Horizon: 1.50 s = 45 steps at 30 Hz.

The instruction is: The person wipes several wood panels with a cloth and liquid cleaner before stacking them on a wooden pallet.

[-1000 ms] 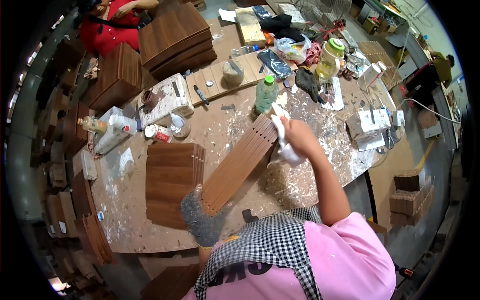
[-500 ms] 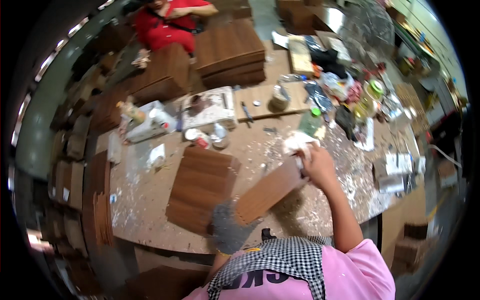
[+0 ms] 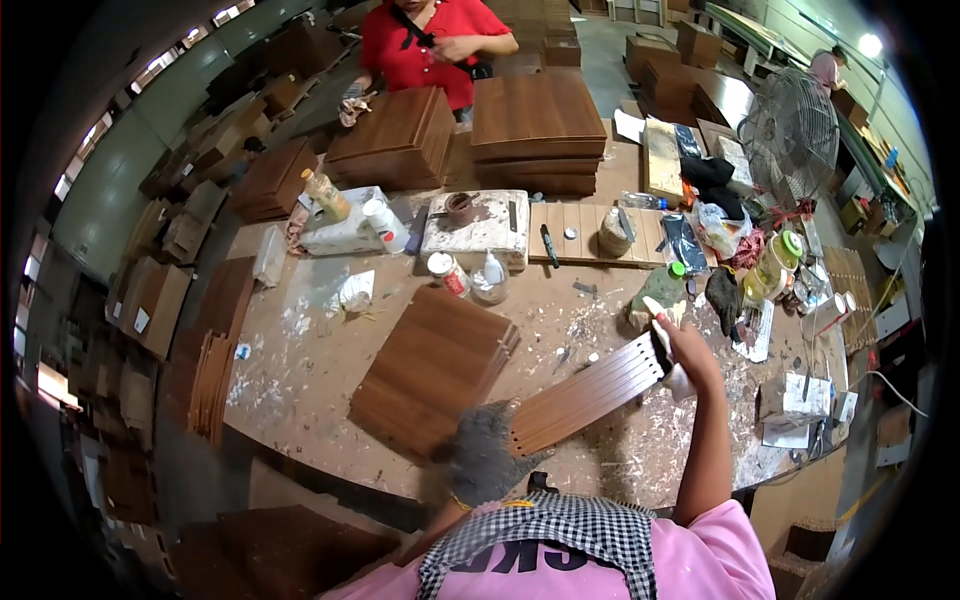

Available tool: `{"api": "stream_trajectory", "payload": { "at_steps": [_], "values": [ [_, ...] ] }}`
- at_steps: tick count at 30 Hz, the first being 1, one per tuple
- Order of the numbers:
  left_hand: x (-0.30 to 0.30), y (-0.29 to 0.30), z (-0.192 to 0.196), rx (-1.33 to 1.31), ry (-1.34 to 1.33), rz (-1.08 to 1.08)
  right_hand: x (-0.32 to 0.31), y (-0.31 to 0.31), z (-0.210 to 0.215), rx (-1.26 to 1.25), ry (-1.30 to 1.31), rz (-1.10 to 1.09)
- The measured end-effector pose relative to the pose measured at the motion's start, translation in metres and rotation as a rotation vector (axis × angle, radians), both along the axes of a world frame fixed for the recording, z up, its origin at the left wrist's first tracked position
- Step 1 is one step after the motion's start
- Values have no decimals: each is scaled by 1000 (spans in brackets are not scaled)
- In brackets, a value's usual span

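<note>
A brown wooden panel (image 3: pixel 585 393) with long parallel grooves is held at a slant above the table. My left hand (image 3: pixel 488 455), in a grey glove, grips its lower left end; its fingers are blurred and partly behind the wood. At the upper right end my bare right hand (image 3: pixel 690 352) is closed on a white cloth (image 3: pixel 680 383), which is pressed against the panel's dark end. Left of the held piece lies a stack of flat brown wooden boards (image 3: pixel 430 370), close to my gloved hand.
Behind stand a white can (image 3: pixel 447 272), a glass jar (image 3: pixel 490 280), a green bottle (image 3: pixel 660 292) and a stained white block (image 3: pixel 475 232). Farther off are board stacks (image 3: pixel 540 120) and a person in red (image 3: pixel 430 50). A fan (image 3: pixel 790 135) stands back right; thin boards (image 3: pixel 210 385) lie left.
The panel has turned from a smoother-looking face to its grooved face. My right hand and the cloth have moved around its far end. The whole view has shifted.
</note>
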<state>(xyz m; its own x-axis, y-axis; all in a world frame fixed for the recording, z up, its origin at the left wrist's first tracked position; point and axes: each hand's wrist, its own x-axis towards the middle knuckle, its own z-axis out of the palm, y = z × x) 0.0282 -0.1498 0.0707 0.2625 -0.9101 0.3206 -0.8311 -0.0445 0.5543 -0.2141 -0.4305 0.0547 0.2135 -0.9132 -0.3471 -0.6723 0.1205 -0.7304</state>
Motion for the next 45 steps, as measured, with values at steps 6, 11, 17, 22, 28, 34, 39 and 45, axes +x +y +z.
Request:
{"api": "stream_trajectory", "payload": {
  "at_steps": [6, 11, 17, 22, 28, 34, 39, 45],
  "values": [
    [-2, -13, -11, 27, -3, -11, 25, 40, -18, -969, 474, 178],
    [2, 4, 4, 53, -33, 51, 21, 10, 14, 30, 16, 66],
    [0, -4, -1, 63, -63, 36, -11, -26, -59, 23, 29, 0],
    [4, -9, 0, 53, -67, 33, 44, 50, 21, -832, 283, 340],
    [-3, -5, 11, 82, -29, 36, 2, 6, -7, 195, -328, -105],
    [-7, -6, 7, 53, -42, 83, 51, 74, 8, -705, 500, 185],
    [-2, -5, 8, 153, 19, 56, 67, 104, 17, -641, 140, 534],
    [3, 11, 3, 73, 231, 8, 27, 38, 13, -571, 46, 214]
  ]
}}
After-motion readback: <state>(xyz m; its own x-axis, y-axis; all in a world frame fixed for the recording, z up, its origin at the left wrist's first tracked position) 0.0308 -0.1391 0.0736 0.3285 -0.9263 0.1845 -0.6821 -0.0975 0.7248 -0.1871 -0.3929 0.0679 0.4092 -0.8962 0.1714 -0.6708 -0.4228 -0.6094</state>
